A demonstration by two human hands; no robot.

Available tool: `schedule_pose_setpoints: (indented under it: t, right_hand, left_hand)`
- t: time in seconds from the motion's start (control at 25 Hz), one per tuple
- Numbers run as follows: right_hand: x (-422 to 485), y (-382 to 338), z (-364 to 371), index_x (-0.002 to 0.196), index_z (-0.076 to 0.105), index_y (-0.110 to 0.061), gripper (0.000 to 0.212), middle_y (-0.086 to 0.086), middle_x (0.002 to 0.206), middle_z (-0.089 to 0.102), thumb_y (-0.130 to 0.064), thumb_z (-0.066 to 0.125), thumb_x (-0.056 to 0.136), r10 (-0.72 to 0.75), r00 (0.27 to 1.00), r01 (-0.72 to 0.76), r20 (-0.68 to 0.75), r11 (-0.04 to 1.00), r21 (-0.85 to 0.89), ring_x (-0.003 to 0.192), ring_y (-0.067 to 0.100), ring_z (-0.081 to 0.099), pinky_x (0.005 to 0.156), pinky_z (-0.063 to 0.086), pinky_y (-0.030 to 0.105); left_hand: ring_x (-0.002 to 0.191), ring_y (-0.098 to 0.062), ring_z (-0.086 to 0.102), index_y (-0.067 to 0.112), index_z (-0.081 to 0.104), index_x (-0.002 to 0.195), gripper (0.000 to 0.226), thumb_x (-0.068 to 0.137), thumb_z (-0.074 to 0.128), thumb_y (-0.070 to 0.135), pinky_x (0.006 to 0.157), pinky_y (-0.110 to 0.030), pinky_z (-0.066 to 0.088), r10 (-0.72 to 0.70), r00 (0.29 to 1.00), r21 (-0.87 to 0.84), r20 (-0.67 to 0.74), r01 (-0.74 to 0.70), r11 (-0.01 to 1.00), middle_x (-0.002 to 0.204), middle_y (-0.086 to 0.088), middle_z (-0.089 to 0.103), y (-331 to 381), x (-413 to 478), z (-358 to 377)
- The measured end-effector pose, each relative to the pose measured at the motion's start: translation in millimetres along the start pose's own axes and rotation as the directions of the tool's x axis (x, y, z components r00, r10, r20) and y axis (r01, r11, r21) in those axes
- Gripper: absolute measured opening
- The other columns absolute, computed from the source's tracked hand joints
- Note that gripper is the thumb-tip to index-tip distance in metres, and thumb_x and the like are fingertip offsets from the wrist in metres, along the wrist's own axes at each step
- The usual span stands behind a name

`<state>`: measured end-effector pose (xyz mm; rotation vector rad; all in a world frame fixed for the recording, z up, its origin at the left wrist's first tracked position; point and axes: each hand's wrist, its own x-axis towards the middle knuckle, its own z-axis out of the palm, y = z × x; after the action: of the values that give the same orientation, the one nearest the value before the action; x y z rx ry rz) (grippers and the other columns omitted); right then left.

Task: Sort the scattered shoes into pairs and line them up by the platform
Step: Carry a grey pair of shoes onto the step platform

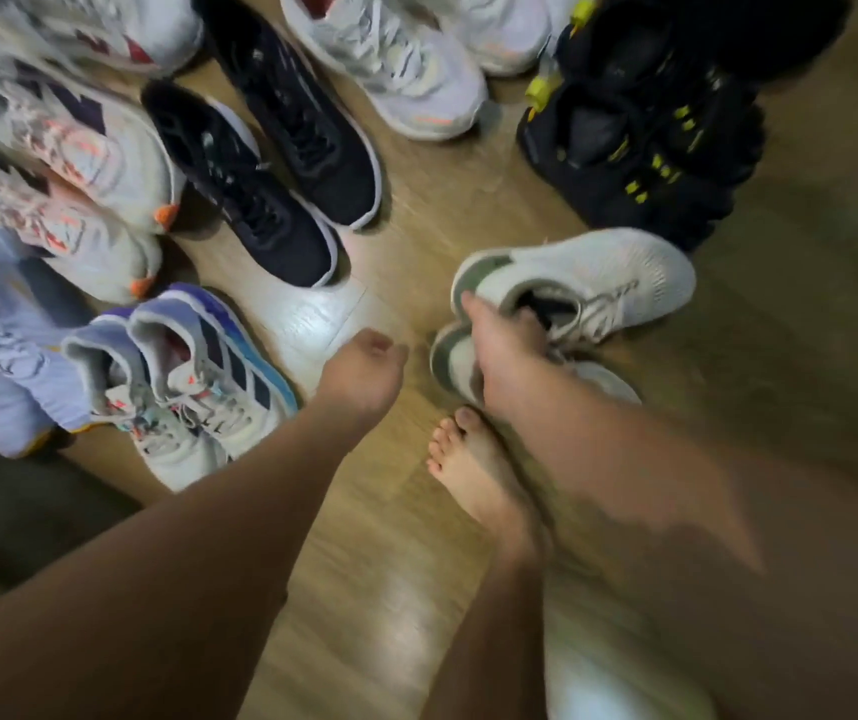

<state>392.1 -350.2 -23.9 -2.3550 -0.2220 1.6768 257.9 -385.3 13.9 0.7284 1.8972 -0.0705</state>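
Pale wooden floor (406, 563) carries scattered shoes. Just beyond the bare foot (468, 470), the right hand (499, 350) grips two white sneakers with green heels (598, 283), fingers hooked over their heel collars. Left of the foot, the left hand (364, 371) hangs with fingers loosely curled, holding nothing. Black sneakers (260, 189) lie farther beyond the foot, leftward.
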Motion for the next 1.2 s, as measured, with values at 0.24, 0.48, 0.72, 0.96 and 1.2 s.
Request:
schedule_pose_setpoints:
  t: [0.24,0.48,0.72,0.96,1.2]
  right_hand:
    - [-56.4,61.2,-129.8,0.094,0.06,-0.021,0.062,-0.003,0.106,0.069,-0.071,0.064,0.059,-0.054,0.996,0.082,0.073,0.884,-0.46,0.09,0.018,0.063,0.078,0.048,0.032]
    - [-108.4,56.4,-286.2,0.118,0.06,-0.023,0.062,-0.003,0.114,0.066,-0.057,0.071,0.067,-0.053,0.968,0.214,0.244,0.681,-0.701,0.101,0.02,0.062,0.084,0.048,0.03]
    - [-80.5,74.2,-418.2,0.122,0.06,-0.026,0.064,-0.002,0.104,0.068,-0.051,0.076,0.065,0.042,0.971,0.101,0.233,0.817,-0.568,0.097,0.019,0.064,0.087,0.053,0.035]
    - [-98.1,142.6,-581.9,0.102,0.061,-0.033,0.053,-0.004,0.104,0.061,-0.057,0.071,0.056,-0.088,0.995,0.044,-0.05,0.822,-0.568,0.102,0.021,0.059,0.088,0.046,0.038]
    - [-123.5,194.2,-754.6,0.097,0.058,-0.033,0.038,0.002,0.106,0.056,-0.054,0.065,0.067,-0.135,0.95,-0.041,-0.283,0.841,-0.539,0.103,0.024,0.052,0.095,0.032,0.049]
  left_hand:
    - [0.095,-0.026,0.061,0.017,0.062,0.099,0.033,0.098,0.043,0.044,0.081,-0.032,0.044,0.134,0.986,0.265,0.099,-0.156,0.951,0.098,-0.006,0.066,56.0,-55.7,14.2]
    - [0.11,-0.029,0.06,0.013,0.063,0.111,0.039,0.099,0.044,0.046,0.096,-0.035,0.046,0.115,0.905,0.478,0.409,-0.32,0.818,0.114,-0.01,0.066,148.5,-165.2,113.5]
    - [0.108,-0.029,0.061,0.018,0.052,0.128,0.053,0.092,0.045,0.057,0.094,-0.039,0.051,0.048,0.9,0.495,0.434,-0.283,0.821,0.122,-0.011,0.063,205.0,-232.4,254.2]
    - [0.105,-0.029,0.062,0.016,0.048,0.128,0.073,0.076,0.06,0.066,0.088,-0.04,0.054,0.077,0.916,0.639,0.394,-0.333,0.693,0.119,-0.007,0.061,263.7,-345.8,412.5]
    - [0.06,-0.024,0.064,0.01,0.055,0.102,0.038,0.076,0.069,0.033,0.037,-0.028,0.051,0.123,0.912,0.77,0.392,-0.398,0.498,0.079,-0.007,0.061,349.5,-472.0,578.9]
